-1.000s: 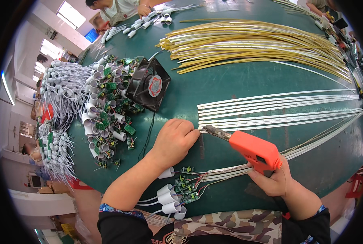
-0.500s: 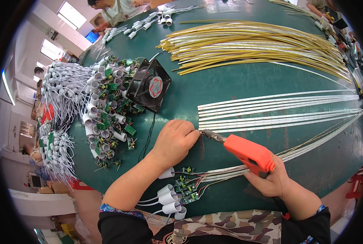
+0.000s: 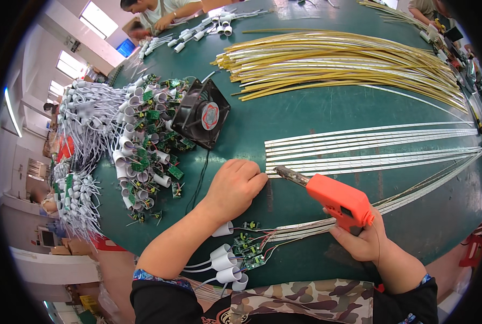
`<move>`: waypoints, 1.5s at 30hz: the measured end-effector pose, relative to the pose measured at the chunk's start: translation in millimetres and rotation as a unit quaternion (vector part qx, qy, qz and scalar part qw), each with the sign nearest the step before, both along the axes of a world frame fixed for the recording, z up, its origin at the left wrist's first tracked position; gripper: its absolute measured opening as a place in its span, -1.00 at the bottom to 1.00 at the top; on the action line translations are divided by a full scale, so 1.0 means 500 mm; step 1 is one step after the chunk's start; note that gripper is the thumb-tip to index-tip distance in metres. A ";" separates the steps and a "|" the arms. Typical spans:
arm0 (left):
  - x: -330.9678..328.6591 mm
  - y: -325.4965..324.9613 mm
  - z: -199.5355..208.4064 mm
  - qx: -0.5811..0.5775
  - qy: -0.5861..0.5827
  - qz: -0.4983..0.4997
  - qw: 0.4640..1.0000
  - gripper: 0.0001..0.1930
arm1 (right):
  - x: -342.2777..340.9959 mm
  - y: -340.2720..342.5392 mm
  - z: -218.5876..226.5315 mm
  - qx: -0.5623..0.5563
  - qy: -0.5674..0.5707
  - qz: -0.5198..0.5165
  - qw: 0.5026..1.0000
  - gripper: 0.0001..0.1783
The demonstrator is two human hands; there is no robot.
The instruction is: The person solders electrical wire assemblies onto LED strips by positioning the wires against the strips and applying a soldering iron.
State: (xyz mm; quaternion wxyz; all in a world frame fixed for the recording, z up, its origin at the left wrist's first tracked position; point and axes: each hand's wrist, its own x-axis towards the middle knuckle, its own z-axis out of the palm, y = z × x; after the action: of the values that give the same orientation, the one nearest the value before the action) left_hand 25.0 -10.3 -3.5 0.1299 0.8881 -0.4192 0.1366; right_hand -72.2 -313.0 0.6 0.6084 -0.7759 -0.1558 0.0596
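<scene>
L hand (image 3: 235,185) closed, pressed on green table (image 3: 316,108) at white strip (image 3: 370,162) ends. Orange soldering gun (image 3: 335,197) gripped by R hand (image 3: 359,240), tip at strip end.

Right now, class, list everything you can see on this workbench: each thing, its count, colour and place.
Round green worktable: one, underneath everything.
Orange pistol-shaped soldering gun: one, in right hand, tip at strip ends.
Flat white light strips: several, table right.
Yellow-sleeved strips: a large bundle, far side.
Black square fan: one, centre-left.
Green circuit boards with white caps: a heap, left.
Left hand: fisted at strip ends.
Right hand: grips the gun.
</scene>
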 end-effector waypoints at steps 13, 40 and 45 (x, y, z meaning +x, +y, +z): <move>-0.047 0.019 0.016 -0.021 0.002 0.028 0.999 -0.82 | -0.028 -0.001 -0.007 0.072 0.027 -0.071 0.995 -0.43; -0.291 0.570 -0.119 -0.284 -0.045 0.697 0.657 -0.75 | -0.024 -0.023 -0.021 0.110 0.054 -0.121 0.985 -0.38; -0.297 0.571 -0.090 -0.280 -0.070 0.631 0.720 -0.88 | -0.024 -0.028 -0.030 0.106 0.034 -0.114 0.987 -0.37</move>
State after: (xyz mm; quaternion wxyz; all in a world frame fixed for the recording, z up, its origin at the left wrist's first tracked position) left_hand -123.3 275.0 -48.5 0.2268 0.8581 0.2873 0.3602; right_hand -83.9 -326.8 -14.2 0.6952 -0.7170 -0.0512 -0.0005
